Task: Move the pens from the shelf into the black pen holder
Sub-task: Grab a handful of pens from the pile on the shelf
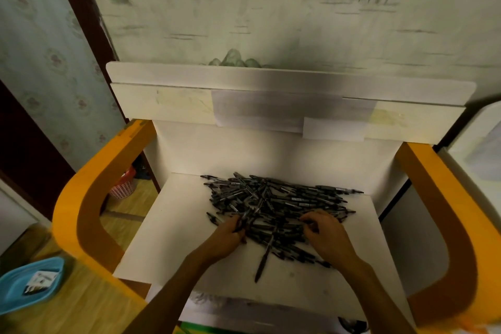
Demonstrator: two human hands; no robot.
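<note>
Far left on the wood floor there's a blue plastic tray with a small printed packet in it, cut off by the frame edge, so can't read what it is. Further back, a red mesh basket peeks through the gap in the orange side panel of the white shelf. That curved panel walls in the left side, and its twin does the same on the right, so the only open way in is from the front edge.

Left hand is at the near-left edge of the pen pile, fingers curled round a few pens. Right hand lies on the pile's near-right part, fingers bent down into the pens; can't tell if it actually grips one. One stray pen sticks out toward the front edge between the wrists. Bare white board is left and front of the pile.
</note>
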